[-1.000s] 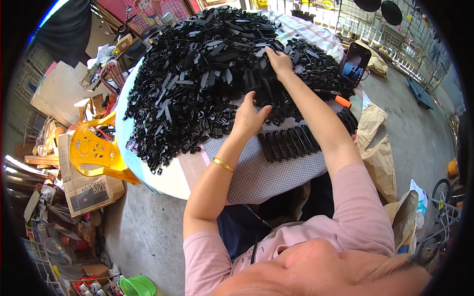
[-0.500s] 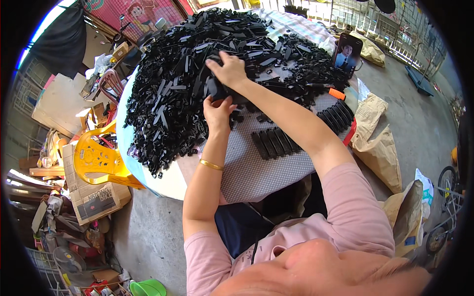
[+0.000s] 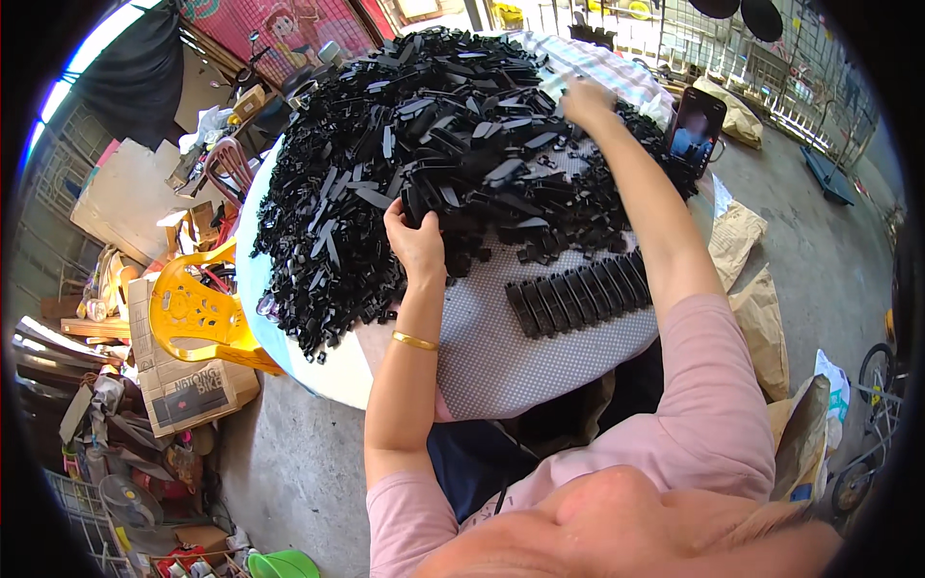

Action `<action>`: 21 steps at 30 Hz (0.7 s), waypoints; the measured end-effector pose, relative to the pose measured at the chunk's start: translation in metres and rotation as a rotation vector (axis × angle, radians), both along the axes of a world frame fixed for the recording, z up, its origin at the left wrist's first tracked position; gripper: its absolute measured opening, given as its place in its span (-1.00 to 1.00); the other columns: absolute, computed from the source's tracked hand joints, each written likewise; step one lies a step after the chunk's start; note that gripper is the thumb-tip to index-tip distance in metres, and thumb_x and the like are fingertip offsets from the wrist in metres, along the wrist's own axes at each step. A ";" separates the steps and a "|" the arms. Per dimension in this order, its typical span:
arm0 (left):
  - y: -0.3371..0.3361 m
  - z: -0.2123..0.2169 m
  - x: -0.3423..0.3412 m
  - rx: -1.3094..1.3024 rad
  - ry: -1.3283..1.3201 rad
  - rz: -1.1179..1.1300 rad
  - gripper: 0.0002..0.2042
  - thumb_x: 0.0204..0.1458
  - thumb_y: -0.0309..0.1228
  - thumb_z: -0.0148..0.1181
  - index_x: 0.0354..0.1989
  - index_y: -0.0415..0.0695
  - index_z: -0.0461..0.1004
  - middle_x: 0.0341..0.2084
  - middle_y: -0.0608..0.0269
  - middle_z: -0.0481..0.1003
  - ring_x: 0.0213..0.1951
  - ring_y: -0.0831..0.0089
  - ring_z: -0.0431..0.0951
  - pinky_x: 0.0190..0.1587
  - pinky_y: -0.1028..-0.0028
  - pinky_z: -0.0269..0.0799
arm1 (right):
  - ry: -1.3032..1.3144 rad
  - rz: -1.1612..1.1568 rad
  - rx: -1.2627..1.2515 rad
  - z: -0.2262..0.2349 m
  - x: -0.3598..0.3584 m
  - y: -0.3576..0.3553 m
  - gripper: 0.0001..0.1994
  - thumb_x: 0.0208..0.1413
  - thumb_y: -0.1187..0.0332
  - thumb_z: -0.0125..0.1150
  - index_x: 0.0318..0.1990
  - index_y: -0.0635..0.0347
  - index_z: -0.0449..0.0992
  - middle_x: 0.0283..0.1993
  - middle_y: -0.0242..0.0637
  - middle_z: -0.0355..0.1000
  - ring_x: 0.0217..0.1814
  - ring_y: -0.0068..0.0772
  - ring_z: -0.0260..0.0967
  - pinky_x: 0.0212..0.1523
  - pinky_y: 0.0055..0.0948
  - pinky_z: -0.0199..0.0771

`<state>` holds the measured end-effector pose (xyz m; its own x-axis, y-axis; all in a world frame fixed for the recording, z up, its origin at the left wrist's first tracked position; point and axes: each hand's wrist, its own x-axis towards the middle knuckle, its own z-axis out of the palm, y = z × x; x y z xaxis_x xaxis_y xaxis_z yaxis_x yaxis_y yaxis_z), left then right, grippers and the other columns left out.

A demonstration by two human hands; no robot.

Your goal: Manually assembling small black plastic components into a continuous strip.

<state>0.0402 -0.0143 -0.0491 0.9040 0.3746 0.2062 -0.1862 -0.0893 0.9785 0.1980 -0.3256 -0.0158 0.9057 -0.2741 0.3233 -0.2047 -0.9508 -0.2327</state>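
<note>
A big heap of loose black plastic pieces [image 3: 356, 144], many long and flat, covers much of a round table [image 3: 491, 376]. At the near edge of the heap, my left hand [image 3: 416, 243] is closed on a dark black plastic piece [image 3: 414, 197], held between thumb and fingers; its exact kind cannot be made out. My right hand [image 3: 588, 102] is stretched to the far right side of the heap, by a striped cloth [image 3: 568, 60]. Motion smears its fingers. Below my right forearm, a row of matching black ribbed pieces [image 3: 578, 295] lies side by side on the patterned cover.
A phone [image 3: 696, 127] stands upright at the table's right edge. Brown paper bags [image 3: 756, 323] are on the floor to the right. At left are a yellow plastic chair [image 3: 198, 306] and a cardboard box [image 3: 198, 397]. A green basin [image 3: 282, 564] sits at lower left.
My right hand has left my left hand and the dark piece, moving away to the far right of the heap. My left hand keeps its hold. The whole view has shifted slightly.
</note>
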 end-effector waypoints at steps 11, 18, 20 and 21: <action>-0.012 -0.010 0.003 0.256 -0.072 0.056 -0.41 -0.17 -0.57 0.18 0.10 -0.26 0.10 -0.10 -0.04 0.19 -0.05 0.16 0.25 0.06 0.33 0.18 | 0.120 0.074 0.315 -0.036 0.007 0.068 -0.46 0.13 -0.01 -0.27 -0.09 0.28 0.47 0.01 0.07 0.35 0.09 0.07 0.29 0.08 -0.09 0.25; -0.001 -0.009 0.002 0.311 -0.141 0.132 -0.42 -0.18 -0.53 0.19 0.08 -0.27 0.12 -0.12 -0.06 0.19 -0.07 0.16 0.25 0.03 0.35 0.20 | -0.045 0.270 0.328 0.027 -0.057 0.174 -0.56 0.11 0.09 -0.13 -0.22 0.30 0.52 -0.16 -0.03 0.44 0.08 0.01 0.26 -0.01 -0.19 0.34; -0.009 -0.005 -0.002 0.418 -0.169 0.180 -0.47 -0.17 -0.50 0.17 0.05 -0.28 0.18 -0.13 -0.05 0.22 -0.08 0.17 0.28 0.01 0.35 0.22 | -0.075 0.421 0.313 0.019 -0.049 0.173 -0.55 0.11 0.07 -0.13 -0.22 0.32 0.51 -0.14 0.01 0.43 0.04 0.08 0.28 -0.01 -0.18 0.34; 0.007 -0.007 -0.003 0.416 -0.161 0.187 -0.50 -0.17 -0.49 0.16 0.03 -0.28 0.22 -0.15 -0.03 0.24 -0.10 0.17 0.30 0.00 0.35 0.23 | -0.022 0.591 0.309 0.029 -0.062 0.187 -0.55 0.11 0.06 -0.11 -0.22 0.32 0.51 -0.14 0.14 0.39 -0.01 0.14 0.30 0.01 -0.17 0.32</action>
<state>0.0376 -0.0075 -0.0558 0.7731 0.3835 0.5052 -0.2762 -0.5135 0.8125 0.1356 -0.1391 0.0130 0.9262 0.1831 0.3297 0.3380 -0.7906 -0.5106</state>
